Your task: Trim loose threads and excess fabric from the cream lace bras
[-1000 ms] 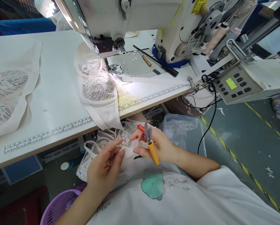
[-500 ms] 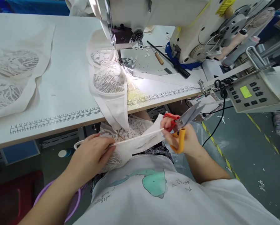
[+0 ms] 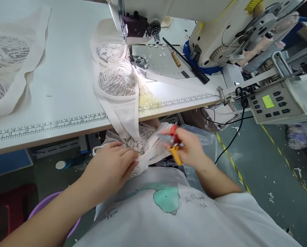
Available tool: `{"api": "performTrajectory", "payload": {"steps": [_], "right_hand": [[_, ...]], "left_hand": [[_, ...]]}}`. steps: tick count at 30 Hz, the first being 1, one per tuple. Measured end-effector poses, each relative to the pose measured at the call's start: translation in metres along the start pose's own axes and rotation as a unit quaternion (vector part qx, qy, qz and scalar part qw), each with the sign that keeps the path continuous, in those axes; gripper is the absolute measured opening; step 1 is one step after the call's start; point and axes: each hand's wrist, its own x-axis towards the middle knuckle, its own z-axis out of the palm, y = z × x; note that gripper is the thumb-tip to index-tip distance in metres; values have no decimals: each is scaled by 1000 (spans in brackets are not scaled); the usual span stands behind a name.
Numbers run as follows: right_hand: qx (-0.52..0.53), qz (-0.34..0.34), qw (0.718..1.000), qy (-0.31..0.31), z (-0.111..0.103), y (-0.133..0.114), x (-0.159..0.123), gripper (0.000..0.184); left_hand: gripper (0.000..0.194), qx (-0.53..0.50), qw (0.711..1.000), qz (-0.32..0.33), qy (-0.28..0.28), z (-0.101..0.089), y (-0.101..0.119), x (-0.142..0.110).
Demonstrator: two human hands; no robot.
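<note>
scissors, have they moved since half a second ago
Yes. Against the control panel, the scissors have shifted left, away from it; their blades, pointing right before, now point left in a blur.

- A white lace garment is pinched by the left hand above the lap.
- Red-and-yellow-handled scissors are held in the right hand, their blades blurred.
- A lace bra is draped from the sewing machine over the edge of the table.
</note>
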Motion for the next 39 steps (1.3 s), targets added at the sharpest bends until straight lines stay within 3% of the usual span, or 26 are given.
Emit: {"api": "performTrajectory", "payload": {"steps": [2,4,10,13,16,20,24,27,30,33,36,39], "right_hand": [[32,-20,993,-112,13,-10,5,13],[47,-17,984,-171,24,-15,8,17],[167,41,964,-204,29,-7,9,17],[198,50,959,-197,28,2,6,19],[216,51,956,-193,30,9,3,21],[246,50,949,-188,30,12,-2,19],[235,69,951,-190,24,11,-13,18],[179,62,959,-211,15,12,-21,18],[150,59,963,-217,3,12,-22,19],[184,74,968,-156,-6,6,-15,23],[249,57,963,-87,-10,-1,-4,27],[279,46,956,-75,-10,-7,5,29]], "left_hand": [[25,20,1000,24,2,2,4,4],[26,35,998,46,14,3,5,6],[32,107,990,93,12,-5,-16,-13],[32,67,992,87,67,-12,-34,-27],[25,-16,991,36,128,-16,-47,-37],[20,-120,978,-101,137,-14,-47,-42],[25,-250,931,-221,152,-6,-28,-39],[37,-334,908,-175,181,1,-8,-29],[44,-327,916,-102,210,6,11,-11],[50,-266,931,-45,247,11,25,8],[53,-210,945,-29,250,17,34,21],[51,-203,949,-22,241,22,37,30]]}}
